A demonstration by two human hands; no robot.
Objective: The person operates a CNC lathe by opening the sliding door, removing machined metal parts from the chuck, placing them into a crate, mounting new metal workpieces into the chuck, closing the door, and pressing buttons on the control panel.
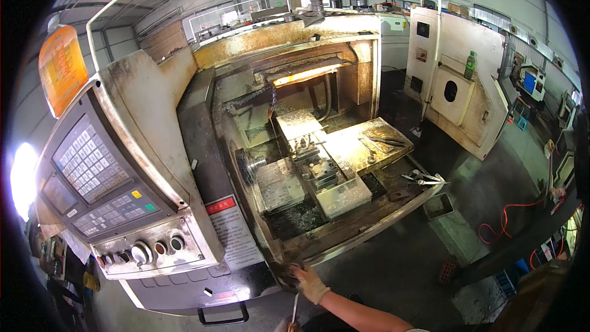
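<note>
My right hand, in a pale work glove, reaches up from the lower edge. Its fingers curl over the front rim of an open metal-cutting lathe, at the rim's near left corner. Only a sliver of my left hand shows at the bottom edge, closed round the lower end of a thin metal rod that points up toward my right wrist. Inside the lathe, the round chuck faces a tool slide, with dark metal chips in the tray below.
The grey control panel with keypads and knobs juts out on the left, a handle beneath it. Wrenches lie on the lathe's right ledge. Another machine's cabinet with a green bottle stands right. A red cable runs over the floor.
</note>
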